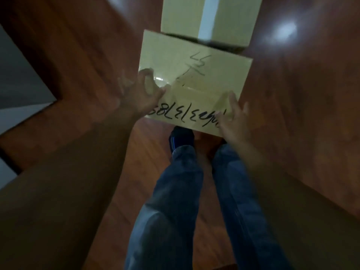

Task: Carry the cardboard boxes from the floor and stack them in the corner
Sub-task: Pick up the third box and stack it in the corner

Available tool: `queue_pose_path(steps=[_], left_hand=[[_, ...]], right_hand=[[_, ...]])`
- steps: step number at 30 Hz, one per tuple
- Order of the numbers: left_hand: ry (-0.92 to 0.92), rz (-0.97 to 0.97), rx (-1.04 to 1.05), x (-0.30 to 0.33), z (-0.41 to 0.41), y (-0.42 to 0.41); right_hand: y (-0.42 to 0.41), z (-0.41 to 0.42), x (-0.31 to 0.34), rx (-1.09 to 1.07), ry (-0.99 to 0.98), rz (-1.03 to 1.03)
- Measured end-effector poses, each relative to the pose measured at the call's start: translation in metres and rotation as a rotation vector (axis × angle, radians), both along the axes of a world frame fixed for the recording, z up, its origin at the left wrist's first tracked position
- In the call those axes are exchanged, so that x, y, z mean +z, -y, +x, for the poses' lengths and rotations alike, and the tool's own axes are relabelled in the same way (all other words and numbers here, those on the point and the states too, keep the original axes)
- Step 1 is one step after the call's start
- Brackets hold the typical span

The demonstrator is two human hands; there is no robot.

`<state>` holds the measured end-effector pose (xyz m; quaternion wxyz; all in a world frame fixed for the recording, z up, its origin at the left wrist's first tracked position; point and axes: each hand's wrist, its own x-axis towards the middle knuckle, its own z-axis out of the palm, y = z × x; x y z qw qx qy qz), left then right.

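Marked cardboard box [192,82] lying on wood floor [302,94] at 12 o'clock, ahead of shoes. Left hand [140,94] and right hand [232,117] flanking near corners, fingers spread, gripping nothing, likely lining up two-sided lift. Taped box [208,16] beyond.

Probably a home: glossy wooden floor [292,84], taped cardboard boxes [194,78].

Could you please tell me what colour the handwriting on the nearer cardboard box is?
Black marker, on the nearer cardboard box, seen in the head view.
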<state>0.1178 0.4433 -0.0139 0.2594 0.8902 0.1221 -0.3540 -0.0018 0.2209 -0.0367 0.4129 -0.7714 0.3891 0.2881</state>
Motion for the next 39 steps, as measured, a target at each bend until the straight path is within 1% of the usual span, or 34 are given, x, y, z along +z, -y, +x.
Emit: queue_pose_path(steps=[2, 4, 6, 8, 10, 12, 16, 18, 20, 24, 28, 31, 35, 39], left_hand=[[0.001, -0.041, 0.02, -0.019, -0.01, -0.004], [-0.028, -0.084, 0.046, -0.023, -0.019, -0.007], [-0.06, -0.094, 0.106, -0.012, -0.023, -0.006], [-0.106, -0.068, 0.098, 0.017, -0.034, -0.003], [-0.132, -0.052, 0.106, 0.061, -0.046, 0.001], [-0.147, -0.06, 0.131, 0.118, -0.059, 0.002], [-0.108, -0.121, 0.233, 0.259, -0.09, 0.007], [-0.036, -0.123, 0.242, 0.333, -0.109, 0.01], [0.03, -0.094, 0.267, 0.394, -0.131, 0.011], [0.134, 0.006, 0.43, 0.482, -0.188, 0.014], [0.232, 0.064, 0.645, 0.532, -0.258, 0.013], [0.305, 0.075, 0.847, 0.553, -0.314, 0.012], [0.368, 0.101, 1.134, 0.565, -0.391, 0.012], [0.418, 0.095, 1.388, 0.567, -0.472, -0.002]], right_hand=[[0.001, -0.004, -0.018, -0.001, 0.047, 0.045], [0.001, -0.005, -0.02, 0.018, 0.038, 0.052], [0.003, 0.0, -0.005, -0.016, 0.018, 0.063], [0.01, 0.004, 0.027, 0.013, 0.002, 0.021], [0.022, 0.005, 0.075, 0.089, 0.005, -0.056], [0.031, 0.003, 0.138, 0.131, 0.026, -0.095], [0.048, -0.002, 0.273, 0.173, 0.021, -0.163], [0.053, -0.009, 0.336, 0.205, 0.046, -0.13], [0.054, -0.017, 0.392, 0.24, 0.065, -0.081], [0.045, -0.033, 0.471, 0.476, 0.116, -0.027], [0.032, -0.044, 0.521, 0.678, 0.187, 0.017], [0.008, -0.05, 0.546, 0.865, 0.261, 0.092], [-0.049, -0.069, 0.569, 1.134, 0.325, 0.064], [-0.121, -0.114, 0.588, 1.379, 0.376, 0.036]])
